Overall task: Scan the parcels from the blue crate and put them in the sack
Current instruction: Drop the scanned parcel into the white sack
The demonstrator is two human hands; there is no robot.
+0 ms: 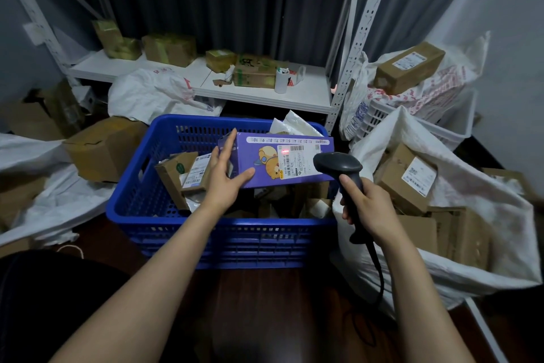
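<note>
Left hand (225,174) clasps the purple box (253,153) by one end, over the blue crate (206,223); right hand (369,211) grips the scanner (338,167), red dot on the label (297,161). That one-ended hold could let it tip, spoiling the read before the sack (488,209) on the right.

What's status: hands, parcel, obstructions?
Left hand holds purple box over blue crate. Right hand grips scanner, red light on label. Sack open at right.

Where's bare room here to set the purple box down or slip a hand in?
Free: dark floor between blue crate and the person; shelf front left of the white cup; crate's left-front corner. Crowded: the sack, packed with cardboard boxes, and the crate under the purple box.
</note>
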